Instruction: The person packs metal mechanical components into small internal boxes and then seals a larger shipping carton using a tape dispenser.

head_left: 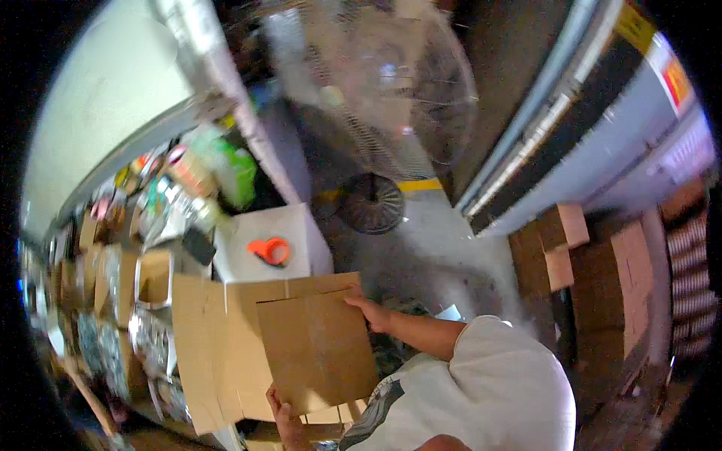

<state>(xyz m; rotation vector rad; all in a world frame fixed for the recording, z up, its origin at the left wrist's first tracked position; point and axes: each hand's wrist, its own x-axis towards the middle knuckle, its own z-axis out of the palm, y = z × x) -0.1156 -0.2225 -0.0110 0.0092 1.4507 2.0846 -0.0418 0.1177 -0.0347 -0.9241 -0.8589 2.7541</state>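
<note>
A flat brown cardboard sheet (316,349) lies over a larger unfolded cardboard box (210,338). My right hand (370,310) grips the sheet's upper right edge. Fingers of my left hand (283,418) curl around its lower left corner. Between them, both hands hold the sheet flat on the bigger cardboard. My white-sleeved arm and torso fill the lower right of the view.
An orange tape roll (271,250) rests on a white surface (297,225) just beyond the cardboard. A large pedestal fan (376,90) stands behind, its round base (372,203) on the floor. Stacked cardboard boxes (579,255) sit right; open cartons and packaged goods (150,278) crowd the left.
</note>
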